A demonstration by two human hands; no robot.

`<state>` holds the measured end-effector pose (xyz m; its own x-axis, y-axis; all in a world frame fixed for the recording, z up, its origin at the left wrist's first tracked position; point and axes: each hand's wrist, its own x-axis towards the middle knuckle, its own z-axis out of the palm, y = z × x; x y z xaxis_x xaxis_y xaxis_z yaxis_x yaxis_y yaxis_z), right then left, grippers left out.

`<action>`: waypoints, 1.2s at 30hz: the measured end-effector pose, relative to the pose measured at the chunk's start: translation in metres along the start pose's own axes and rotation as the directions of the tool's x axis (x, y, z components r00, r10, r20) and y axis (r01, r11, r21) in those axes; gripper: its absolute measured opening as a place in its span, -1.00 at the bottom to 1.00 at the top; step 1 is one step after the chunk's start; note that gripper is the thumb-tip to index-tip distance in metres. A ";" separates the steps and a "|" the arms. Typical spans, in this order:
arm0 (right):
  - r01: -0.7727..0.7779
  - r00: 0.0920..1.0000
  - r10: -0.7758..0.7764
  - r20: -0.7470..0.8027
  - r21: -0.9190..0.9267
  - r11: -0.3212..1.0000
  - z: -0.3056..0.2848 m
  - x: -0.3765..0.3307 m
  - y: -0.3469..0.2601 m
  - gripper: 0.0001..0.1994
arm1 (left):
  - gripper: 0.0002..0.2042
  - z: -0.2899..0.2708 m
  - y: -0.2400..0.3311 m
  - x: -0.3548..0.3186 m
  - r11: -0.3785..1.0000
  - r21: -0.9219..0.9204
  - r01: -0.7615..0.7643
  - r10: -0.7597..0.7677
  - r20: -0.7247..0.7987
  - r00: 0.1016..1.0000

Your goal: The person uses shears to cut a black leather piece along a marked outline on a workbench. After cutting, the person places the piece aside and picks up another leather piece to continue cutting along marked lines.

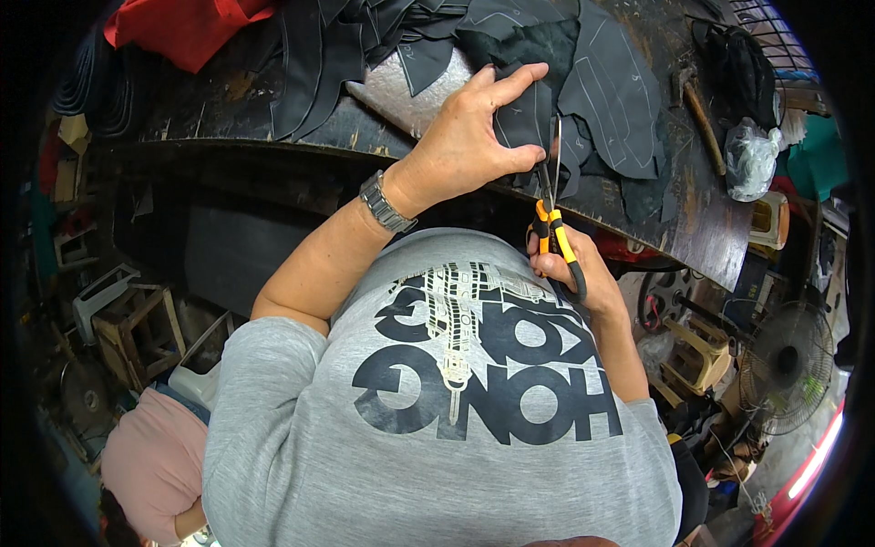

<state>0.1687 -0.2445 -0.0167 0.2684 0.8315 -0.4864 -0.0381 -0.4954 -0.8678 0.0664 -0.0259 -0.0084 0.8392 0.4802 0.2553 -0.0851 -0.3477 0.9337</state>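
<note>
My right hand (583,269) grips scissors (561,239) with orange, yellow and black handles. Their blades point away from me and stand slightly apart, at the edge of a dark sheet piece (521,117) with pale chalk-like lines. Across that piece lies my left hand (474,128), thumb and index finger spread, steadying it beside the blades; its other fingers are mostly hidden. Just right of the scissors, a larger dark grey sheet (612,96) bears drawn outlines. Whether the material is leather or cloth, I cannot tell.
Cut dark pieces (319,64) pile up along the worn black table (679,205), near red material (187,32). A hammer-like tool (704,128) and a clear plastic bag (752,159) lie at the right. A fan (786,360) stands lower right; another person (155,456) is lower left.
</note>
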 end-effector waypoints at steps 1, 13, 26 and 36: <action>-0.006 1.000 0.006 0.001 -0.005 1.000 0.000 0.000 0.000 -0.39 | -0.27 0.001 0.000 -0.001 1.000 0.005 0.006 -0.006 0.002 1.000; -0.072 0.997 0.064 0.051 0.185 0.980 -0.004 -0.006 0.001 -0.51 | -0.26 -0.004 -0.001 -0.003 0.982 -0.179 0.058 -0.051 0.041 0.998; -0.097 0.995 0.098 0.001 0.149 0.984 0.003 -0.009 0.001 -0.56 | -0.26 -0.003 -0.005 -0.006 0.997 -0.078 0.028 -0.026 0.025 0.999; -0.123 0.992 0.122 0.019 0.147 0.981 0.001 -0.009 0.009 -0.44 | -0.27 -0.009 -0.004 -0.008 0.981 -0.164 0.102 -0.089 0.085 0.992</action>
<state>0.1647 -0.2567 -0.0204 0.2436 0.7694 -0.5905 -0.2121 -0.5519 -0.8065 0.0552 -0.0206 -0.0117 0.8860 0.4391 0.1489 -0.0861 -0.1596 0.9834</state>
